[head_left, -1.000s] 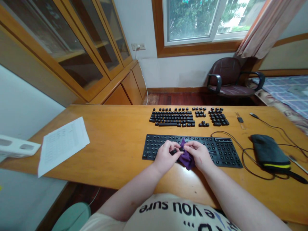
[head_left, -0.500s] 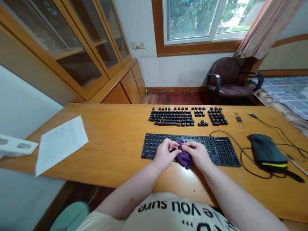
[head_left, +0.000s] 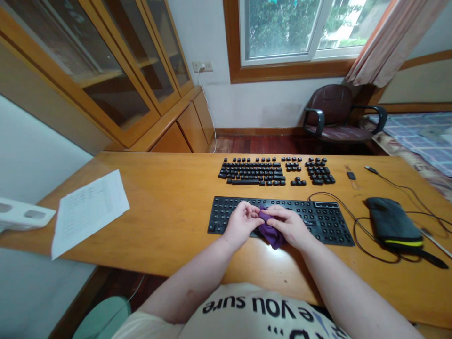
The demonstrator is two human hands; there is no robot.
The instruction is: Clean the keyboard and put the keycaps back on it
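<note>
A crumpled purple cloth [head_left: 272, 235] is pinched between the thumb and fingers of my right hand [head_left: 291, 227]. Fingers curled and thumb pressed in, my left hand [head_left: 242, 223] meets the cloth's left edge. Whatever small thing may be between its fingertips is hidden by the fingers and the cloth. Both hands are over the middle of a black keyboard base [head_left: 332, 221], whose keycaps are off. Behind the base, loose black keycaps [head_left: 252, 172] lie in rows in keyboard layout on the wooden desk [head_left: 169, 202].
Right of the keyboard lie a dark grey pouch [head_left: 393, 223] with a yellow stripe, looping black cable and a USB plug [head_left: 370, 169]. A small puller-like tool [head_left: 351, 175] rests near the keycaps. Printed papers [head_left: 90, 212] and a white plastic object [head_left: 26, 214] are at the left.
The cloth has been folded over between my fingertips, and the dark spot seen there before is covered. My right fingers have shifted slightly left; my arms have hardly moved.
</note>
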